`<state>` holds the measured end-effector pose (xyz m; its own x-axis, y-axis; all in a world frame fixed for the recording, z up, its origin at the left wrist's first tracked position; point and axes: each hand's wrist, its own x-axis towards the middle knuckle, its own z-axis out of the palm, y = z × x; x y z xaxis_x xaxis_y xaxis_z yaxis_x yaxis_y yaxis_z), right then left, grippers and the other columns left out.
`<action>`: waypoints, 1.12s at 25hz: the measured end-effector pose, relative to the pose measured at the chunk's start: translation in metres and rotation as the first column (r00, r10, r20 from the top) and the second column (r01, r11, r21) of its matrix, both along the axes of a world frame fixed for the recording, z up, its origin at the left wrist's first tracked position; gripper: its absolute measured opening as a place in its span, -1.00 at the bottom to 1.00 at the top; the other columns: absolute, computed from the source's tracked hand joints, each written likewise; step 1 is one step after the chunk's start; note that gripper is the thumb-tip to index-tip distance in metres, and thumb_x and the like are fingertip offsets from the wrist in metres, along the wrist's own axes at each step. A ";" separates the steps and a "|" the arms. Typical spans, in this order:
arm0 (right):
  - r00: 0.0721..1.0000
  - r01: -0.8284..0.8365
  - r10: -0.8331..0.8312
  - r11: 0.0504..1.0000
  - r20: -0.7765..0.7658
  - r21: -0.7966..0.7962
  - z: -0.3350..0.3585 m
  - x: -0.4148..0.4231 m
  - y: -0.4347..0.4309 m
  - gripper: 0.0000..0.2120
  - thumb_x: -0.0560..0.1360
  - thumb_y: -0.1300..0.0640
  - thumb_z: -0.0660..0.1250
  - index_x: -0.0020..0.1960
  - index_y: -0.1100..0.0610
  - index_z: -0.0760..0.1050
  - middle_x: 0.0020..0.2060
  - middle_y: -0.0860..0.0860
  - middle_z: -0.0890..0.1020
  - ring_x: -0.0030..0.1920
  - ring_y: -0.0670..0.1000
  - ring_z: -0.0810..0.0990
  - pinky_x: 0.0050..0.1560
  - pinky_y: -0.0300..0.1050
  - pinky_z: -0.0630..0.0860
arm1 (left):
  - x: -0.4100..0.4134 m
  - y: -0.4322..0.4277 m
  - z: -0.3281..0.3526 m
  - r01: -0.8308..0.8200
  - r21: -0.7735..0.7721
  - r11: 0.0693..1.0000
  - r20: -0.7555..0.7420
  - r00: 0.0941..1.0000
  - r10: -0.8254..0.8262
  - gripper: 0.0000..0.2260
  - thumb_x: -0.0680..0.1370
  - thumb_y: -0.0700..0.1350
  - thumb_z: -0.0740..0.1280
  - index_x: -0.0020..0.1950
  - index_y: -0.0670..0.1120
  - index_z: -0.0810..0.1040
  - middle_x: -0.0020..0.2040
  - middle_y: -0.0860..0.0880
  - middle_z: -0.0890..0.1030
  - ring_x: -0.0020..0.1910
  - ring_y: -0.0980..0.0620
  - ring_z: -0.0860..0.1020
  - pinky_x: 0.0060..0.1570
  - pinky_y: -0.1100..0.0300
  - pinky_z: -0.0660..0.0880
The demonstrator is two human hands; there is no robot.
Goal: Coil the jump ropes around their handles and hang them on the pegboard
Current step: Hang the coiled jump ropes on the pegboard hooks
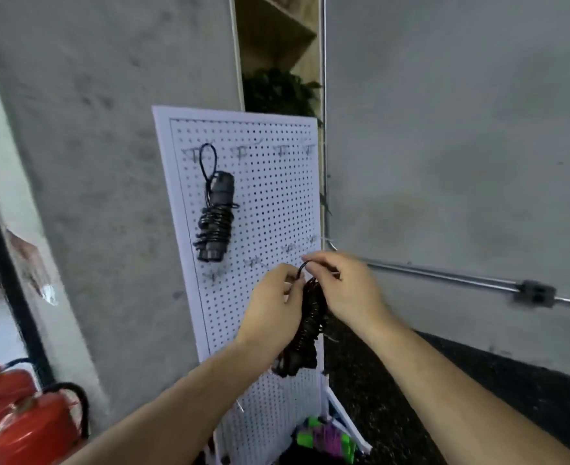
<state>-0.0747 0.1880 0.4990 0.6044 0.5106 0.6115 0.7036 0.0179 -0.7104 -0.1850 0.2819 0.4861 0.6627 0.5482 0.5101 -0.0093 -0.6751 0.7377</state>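
A white pegboard (263,182) stands upright against a grey wall, with several small hooks along its top and middle. One black jump rope (216,216), coiled around its handles, hangs by a loop from the top-left hook. A second black jump rope (305,327), also coiled around its handles, hangs in front of the board's lower right. My left hand (272,310) holds it from the left. My right hand (347,290) pinches the small rope loop at the bundle's top, close to the middle row of hooks.
Red fire extinguishers (18,417) stand at the lower left. A wooden shelf with a green plant (277,92) rises behind the board. A metal conduit (444,276) runs along the right wall. Green and purple items (324,437) lie at the board's foot.
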 end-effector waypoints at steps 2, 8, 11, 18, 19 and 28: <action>0.998 -0.044 0.048 0.994 -0.042 0.097 0.043 0.002 0.017 -0.86 0.52 0.16 0.45 -0.07 -0.10 0.64 -0.14 -0.19 0.69 -0.11 -0.26 0.61 -0.06 -0.35 0.46 | -0.002 0.010 0.046 -0.022 0.071 0.997 0.039 0.999 0.019 -0.88 0.67 -0.11 0.24 0.17 0.08 0.44 -0.05 0.14 0.58 -0.14 0.25 0.58 -0.31 0.38 0.41; 0.998 -0.046 0.056 0.958 -0.028 0.284 0.141 0.013 0.072 -0.90 0.49 0.18 0.48 -0.14 0.00 0.64 -0.22 -0.13 0.68 -0.16 -0.14 0.64 -0.10 -0.26 0.54 | 0.012 0.045 0.146 -0.182 0.338 0.924 0.145 0.979 0.140 -0.80 0.67 -0.19 0.18 0.26 -0.02 0.44 -0.03 0.02 0.59 -0.14 0.09 0.56 -0.28 0.32 0.37; 0.998 -0.040 0.052 0.961 -0.037 0.275 0.177 0.024 0.096 -0.90 0.54 0.23 0.41 -0.06 0.06 0.65 -0.17 -0.10 0.68 -0.13 -0.14 0.63 -0.17 -0.39 0.47 | 0.028 0.062 0.179 -0.246 0.347 0.905 0.175 0.965 0.195 -0.77 0.67 -0.20 0.16 0.30 -0.05 0.45 0.06 -0.03 0.57 -0.07 0.03 0.55 -0.13 0.11 0.49; 0.997 -0.063 0.070 0.979 -0.027 0.195 0.204 0.055 0.130 -0.87 0.55 0.27 0.39 -0.02 0.08 0.66 -0.19 -0.07 0.69 -0.19 -0.13 0.64 -0.25 -0.44 0.46 | 0.057 0.089 0.203 -0.322 0.311 0.894 0.124 0.947 0.298 -0.72 0.61 -0.31 0.15 0.28 -0.11 0.46 0.11 -0.12 0.56 -0.10 -0.04 0.54 -0.29 0.15 0.39; 0.995 -0.075 0.085 0.982 -0.052 0.171 0.198 0.058 0.133 -0.86 0.55 0.29 0.39 -0.02 0.08 0.67 -0.18 -0.05 0.69 -0.19 -0.10 0.65 -0.23 -0.38 0.49 | 0.058 0.089 0.199 -0.323 0.310 0.894 0.097 0.946 0.308 -0.72 0.60 -0.32 0.16 0.28 -0.12 0.45 0.15 -0.14 0.54 -0.07 -0.05 0.53 -0.22 0.12 0.42; 0.974 -0.029 0.019 0.999 0.225 0.042 0.141 0.045 0.111 -0.60 0.62 0.23 0.27 0.45 0.07 0.47 0.41 -0.02 0.47 0.41 -0.06 0.40 0.48 -0.17 0.29 | 0.048 0.089 0.164 -0.283 0.496 0.821 -0.013 0.943 0.333 -0.52 0.62 -0.27 0.21 0.55 -0.20 0.26 0.44 -0.20 0.27 0.37 -0.16 0.35 0.34 0.04 0.36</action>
<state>-0.0298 0.2991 0.6395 0.4368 0.4926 0.7527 0.8441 0.0647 -0.5323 -0.1367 0.3709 0.6497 0.5591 0.4341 0.7064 0.3119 -0.8995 0.3059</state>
